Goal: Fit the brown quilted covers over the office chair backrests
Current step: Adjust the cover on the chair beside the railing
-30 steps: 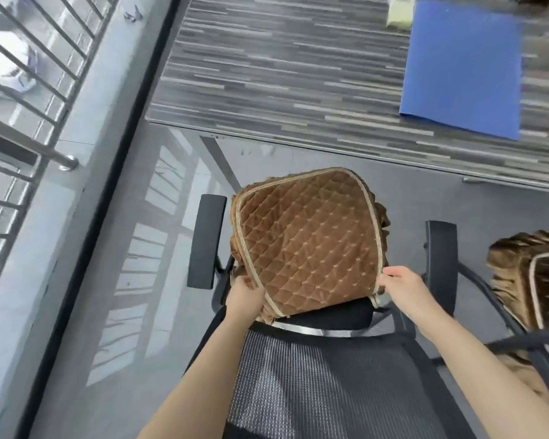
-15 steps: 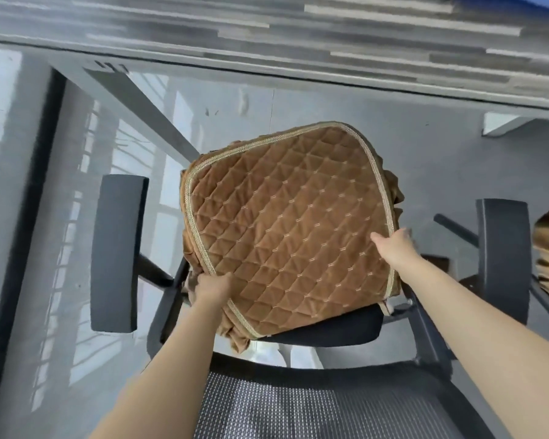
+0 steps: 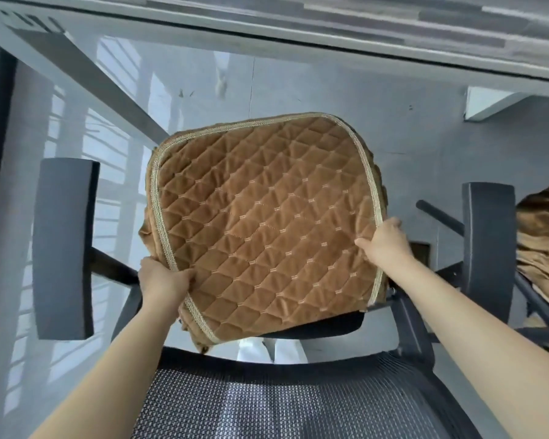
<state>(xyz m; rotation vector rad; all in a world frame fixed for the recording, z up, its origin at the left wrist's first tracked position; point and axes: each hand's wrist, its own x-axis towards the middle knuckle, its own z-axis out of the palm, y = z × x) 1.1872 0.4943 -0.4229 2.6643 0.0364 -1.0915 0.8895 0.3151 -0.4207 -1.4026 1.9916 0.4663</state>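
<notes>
A brown quilted cover (image 3: 267, 229) with beige piping lies spread over the seat of a black office chair, seen from above. My left hand (image 3: 164, 282) grips its near-left edge, thumb on the quilted top. My right hand (image 3: 384, 240) pinches the right edge by the piping. The chair's mesh backrest (image 3: 282, 403) fills the bottom of the view, bare, with its black top rim just below the cover. The seat is mostly hidden under the cover.
Black armrests stand to the left (image 3: 64, 248) and right (image 3: 488, 248). A second chair with a brown cover (image 3: 545, 245) shows at the right edge. A desk edge (image 3: 298, 36) crosses the top, with glossy grey floor (image 3: 298, 87) beneath.
The camera has moved closer and lower over the chair. My right hand slid down the cover's right edge; my left hand now has its thumb on top of the near-left edge.
</notes>
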